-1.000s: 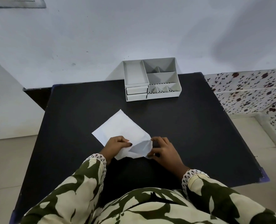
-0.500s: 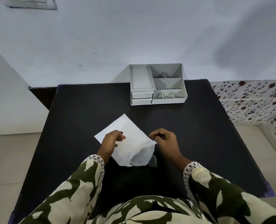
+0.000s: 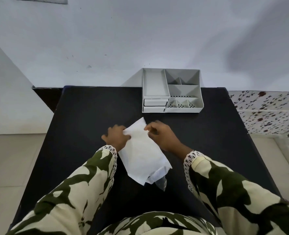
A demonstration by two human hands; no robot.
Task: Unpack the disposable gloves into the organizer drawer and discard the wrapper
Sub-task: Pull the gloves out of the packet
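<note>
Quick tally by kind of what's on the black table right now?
White paper wrapper, held by left hand and right hand: 1
Clear plastic gloves poking from its near end: 1 bundle
Grey plastic organizer with drawers: 1
Total: 3

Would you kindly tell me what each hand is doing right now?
Left hand: closed on the far end of the white wrapper.
Right hand: fingers pinching the same end.

The wrapper is white, the organizer pale grey, the table black, and the sleeves have an olive-and-cream leaf pattern.
</note>
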